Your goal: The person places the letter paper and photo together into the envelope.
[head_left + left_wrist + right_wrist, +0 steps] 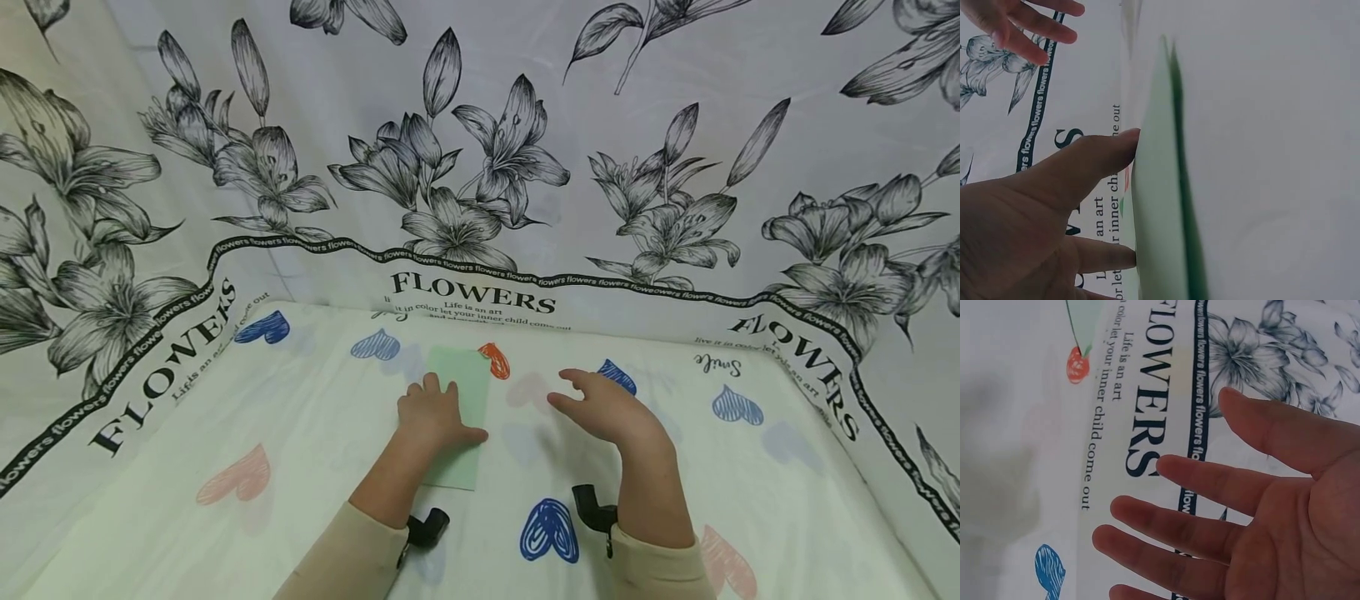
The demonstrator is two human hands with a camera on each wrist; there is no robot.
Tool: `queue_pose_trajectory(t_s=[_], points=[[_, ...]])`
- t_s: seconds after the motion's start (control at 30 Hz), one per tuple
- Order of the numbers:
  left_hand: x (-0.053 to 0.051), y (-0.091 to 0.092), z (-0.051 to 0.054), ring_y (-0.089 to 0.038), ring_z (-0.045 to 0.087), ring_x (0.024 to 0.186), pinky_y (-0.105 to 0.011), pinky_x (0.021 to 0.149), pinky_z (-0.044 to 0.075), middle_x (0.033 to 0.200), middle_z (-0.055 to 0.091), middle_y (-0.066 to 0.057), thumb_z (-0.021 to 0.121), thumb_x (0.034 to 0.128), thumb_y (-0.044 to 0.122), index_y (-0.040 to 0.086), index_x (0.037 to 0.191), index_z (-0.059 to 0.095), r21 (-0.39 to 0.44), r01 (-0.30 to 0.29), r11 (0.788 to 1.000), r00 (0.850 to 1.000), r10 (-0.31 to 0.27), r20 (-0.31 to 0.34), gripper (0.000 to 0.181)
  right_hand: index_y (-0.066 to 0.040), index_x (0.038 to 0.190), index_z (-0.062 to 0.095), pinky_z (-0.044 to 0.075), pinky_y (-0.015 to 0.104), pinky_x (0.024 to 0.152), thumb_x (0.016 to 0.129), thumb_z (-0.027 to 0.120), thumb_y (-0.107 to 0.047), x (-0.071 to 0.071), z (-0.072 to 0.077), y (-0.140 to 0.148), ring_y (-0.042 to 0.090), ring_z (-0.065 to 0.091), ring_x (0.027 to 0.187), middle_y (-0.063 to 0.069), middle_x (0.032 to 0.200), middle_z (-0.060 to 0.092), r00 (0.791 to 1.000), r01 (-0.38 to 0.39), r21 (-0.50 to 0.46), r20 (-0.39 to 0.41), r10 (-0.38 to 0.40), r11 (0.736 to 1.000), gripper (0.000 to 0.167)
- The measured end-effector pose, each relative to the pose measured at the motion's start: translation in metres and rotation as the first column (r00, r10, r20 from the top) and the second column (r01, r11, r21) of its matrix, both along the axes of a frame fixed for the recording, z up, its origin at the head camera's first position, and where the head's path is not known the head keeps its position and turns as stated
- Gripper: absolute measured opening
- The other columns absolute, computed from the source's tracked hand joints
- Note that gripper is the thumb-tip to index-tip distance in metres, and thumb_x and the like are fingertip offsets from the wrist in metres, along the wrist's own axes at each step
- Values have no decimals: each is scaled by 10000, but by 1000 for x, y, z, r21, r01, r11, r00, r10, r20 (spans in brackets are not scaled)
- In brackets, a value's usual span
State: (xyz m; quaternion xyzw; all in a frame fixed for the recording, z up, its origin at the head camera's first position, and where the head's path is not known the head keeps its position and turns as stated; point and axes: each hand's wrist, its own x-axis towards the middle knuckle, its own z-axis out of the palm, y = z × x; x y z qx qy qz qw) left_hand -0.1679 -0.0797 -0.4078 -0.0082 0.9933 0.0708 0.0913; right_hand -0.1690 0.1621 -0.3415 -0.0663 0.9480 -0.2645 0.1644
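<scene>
A light green sheet of paper (472,392), folded lengthwise into a narrow strip, lies on the white cloth. My left hand (431,417) rests on it with fingers spread, the thumb at its right edge. In the left wrist view the thumb and fingertips touch the surface of the green paper (1160,187), and a thin dark gap shows between its layers. Off to the right, my right hand (603,408) hovers above the cloth and holds nothing. Its fingers stretch out, apart from one another, in the right wrist view. A corner of the paper (1088,322) shows there too.
The white cloth (322,467) bears printed hearts in blue, pink and red. Behind it rises a flower-printed curtain (525,242) with a black lettered band. Black curved devices (429,528) sit at both wrists, by the beige sleeves (352,550).
</scene>
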Motion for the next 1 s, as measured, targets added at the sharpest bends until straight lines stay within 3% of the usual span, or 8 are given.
queue_pose_trajectory(t_s=[0.53, 0.83, 1.0], points=[[2, 6, -3, -402, 540, 1015, -516, 829, 507, 1163, 489, -240, 761, 719, 705, -57, 1351, 561, -25, -79, 997, 996, 78, -38, 1009, -131, 1550, 460, 424, 673, 1022, 1003, 605, -445, 4, 1, 2, 458, 444, 1379, 234, 1505, 489, 999, 20, 10, 42, -20, 1000, 647], [2, 2, 4, -401, 539, 1044, -541, 859, 496, 1222, 484, -238, 769, 773, 652, 54, 1456, 543, 20, -36, 999, 999, 36, -8, 936, -120, 1548, 461, 407, 677, 1039, 999, 612, -448, 3, -1, 0, 459, 422, 1398, 224, 1538, 456, 999, 15, 31, 34, -16, 999, 657], [6, 2, 16, -374, 562, 1017, -521, 841, 507, 1237, 486, -230, 738, 843, 593, 82, 1471, 538, 40, -14, 999, 1000, 15, -27, 833, -115, 1549, 458, 384, 677, 1062, 998, 614, -439, 2, -2, -1, 458, 380, 1428, 216, 1567, 423, 999, 12, 40, 33, -13, 999, 658]])
